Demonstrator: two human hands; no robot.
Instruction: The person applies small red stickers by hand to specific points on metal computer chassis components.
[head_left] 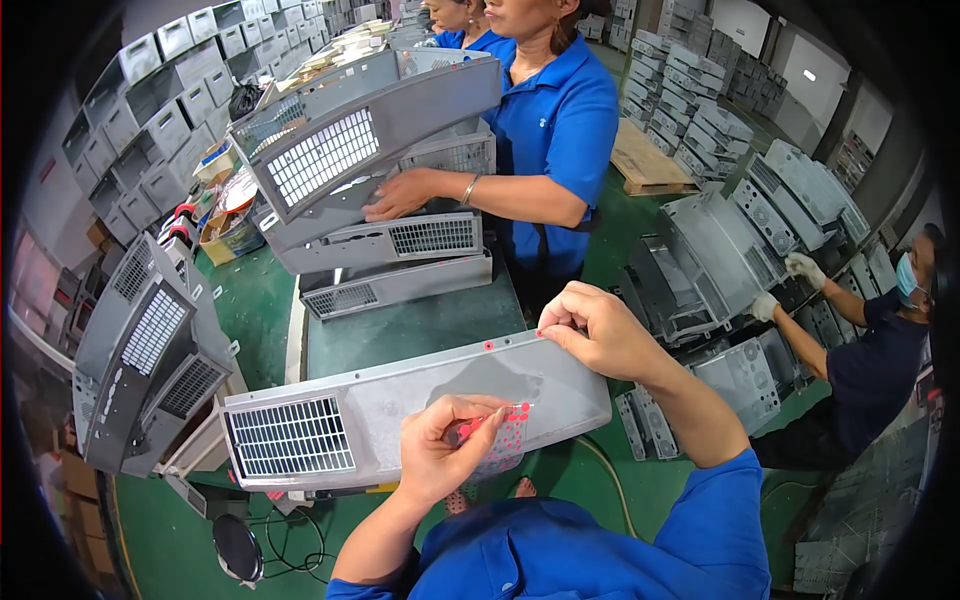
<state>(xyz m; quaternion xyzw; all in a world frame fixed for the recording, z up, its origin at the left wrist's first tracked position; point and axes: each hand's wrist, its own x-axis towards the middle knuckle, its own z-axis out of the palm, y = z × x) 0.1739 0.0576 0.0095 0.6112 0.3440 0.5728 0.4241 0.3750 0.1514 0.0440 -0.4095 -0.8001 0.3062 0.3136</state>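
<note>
"Where's the grey panel (385, 410)?"

"Across the worktop (400, 340)'s six-o'clock end, grille (290, 438) at nine."

"And the hands?"

"The left hand (445, 450) is clamped on the red-dotted sheet (508, 440) toward four, probably keeping it handy; the right hand (600, 335), fingertips together, is at the two-o'clock edge, likely for fine control."

Stacked grey metal panels (400, 285) on green table (410, 345)

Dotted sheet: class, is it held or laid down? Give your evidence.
Held: the left hand pinches the dotted sheet, which sticks out just right of its grip.
</note>
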